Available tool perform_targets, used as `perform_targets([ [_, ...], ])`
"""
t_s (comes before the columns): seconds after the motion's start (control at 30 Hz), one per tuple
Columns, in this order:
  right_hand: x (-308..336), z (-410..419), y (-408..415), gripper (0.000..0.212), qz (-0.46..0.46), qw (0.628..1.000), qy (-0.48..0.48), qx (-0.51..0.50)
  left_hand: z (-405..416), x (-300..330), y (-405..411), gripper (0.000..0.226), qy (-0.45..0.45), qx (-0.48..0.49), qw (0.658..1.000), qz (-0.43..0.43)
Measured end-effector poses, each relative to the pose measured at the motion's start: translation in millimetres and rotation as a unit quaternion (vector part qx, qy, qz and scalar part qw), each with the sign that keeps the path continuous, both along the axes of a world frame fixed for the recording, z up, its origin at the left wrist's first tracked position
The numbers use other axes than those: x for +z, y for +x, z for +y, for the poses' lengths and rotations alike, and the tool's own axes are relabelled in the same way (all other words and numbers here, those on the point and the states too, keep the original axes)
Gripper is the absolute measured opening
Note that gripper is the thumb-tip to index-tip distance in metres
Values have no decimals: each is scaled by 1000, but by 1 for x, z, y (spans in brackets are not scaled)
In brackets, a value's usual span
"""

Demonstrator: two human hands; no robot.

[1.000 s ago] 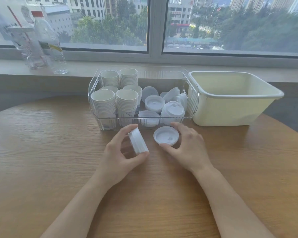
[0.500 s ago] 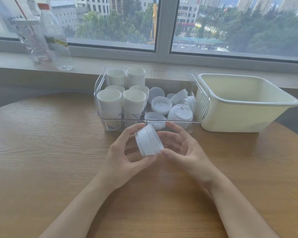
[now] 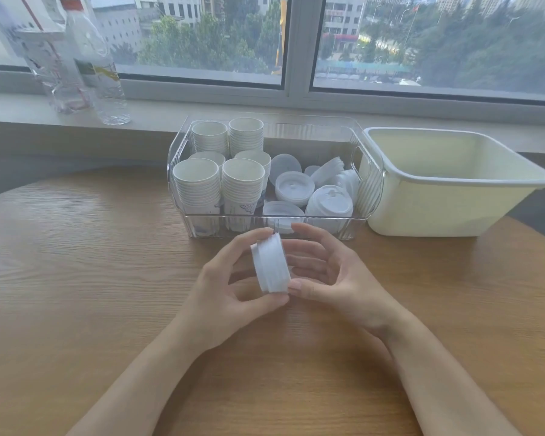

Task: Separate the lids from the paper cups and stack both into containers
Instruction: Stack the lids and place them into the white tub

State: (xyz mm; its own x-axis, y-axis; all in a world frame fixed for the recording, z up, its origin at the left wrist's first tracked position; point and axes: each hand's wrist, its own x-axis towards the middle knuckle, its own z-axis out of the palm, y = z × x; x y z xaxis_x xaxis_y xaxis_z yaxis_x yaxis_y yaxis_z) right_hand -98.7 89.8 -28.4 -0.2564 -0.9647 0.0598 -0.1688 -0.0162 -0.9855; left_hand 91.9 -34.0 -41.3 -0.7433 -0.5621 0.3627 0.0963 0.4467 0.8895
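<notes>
A short stack of white plastic lids is held on edge above the wooden table, between both hands. My left hand grips it with forefinger on top and thumb underneath. My right hand cups its right face, thumb tip at the lower rim, fingers loosely bent. Behind them stands a clear plastic bin: several stacks of white paper cups fill its left half, loose lids and lid stacks its right half.
A cream tub stands to the right of the clear bin, touching it. Two clear plastic bottles stand on the windowsill at the far left. The table's round edge curves away on both sides.
One second ago my right hand held a single lid flat on the table. That lid has since joined the stack in my left hand, and both hands have lifted the stack a little.
</notes>
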Motion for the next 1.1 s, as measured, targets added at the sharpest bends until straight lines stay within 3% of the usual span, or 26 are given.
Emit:
perform_targets([
  [0.3,0,-2,2,84,8,1000,-9,-19,-2,-4,1,93,-50,9,998,-22],
  [0.57,-5,-4,14,72,35,997,-31,-53,-5,-8,1,75,-81,61,995,-9],
  [0.67,7,-8,13,56,129,979,-64,-148,-14,-9,2,76,-36,98,994,13],
  [0.77,22,-27,3,43,267,935,-89,-215,-23,-11,3,77,-34,138,990,26],
  [1.0,38,-75,-8,46,491,858,122,-90,-26,-10,3,77,-17,149,988,40],
  [1.1,38,-78,-8,38,500,851,125,-100,-26,-10,2,78,-11,147,988,39],
])
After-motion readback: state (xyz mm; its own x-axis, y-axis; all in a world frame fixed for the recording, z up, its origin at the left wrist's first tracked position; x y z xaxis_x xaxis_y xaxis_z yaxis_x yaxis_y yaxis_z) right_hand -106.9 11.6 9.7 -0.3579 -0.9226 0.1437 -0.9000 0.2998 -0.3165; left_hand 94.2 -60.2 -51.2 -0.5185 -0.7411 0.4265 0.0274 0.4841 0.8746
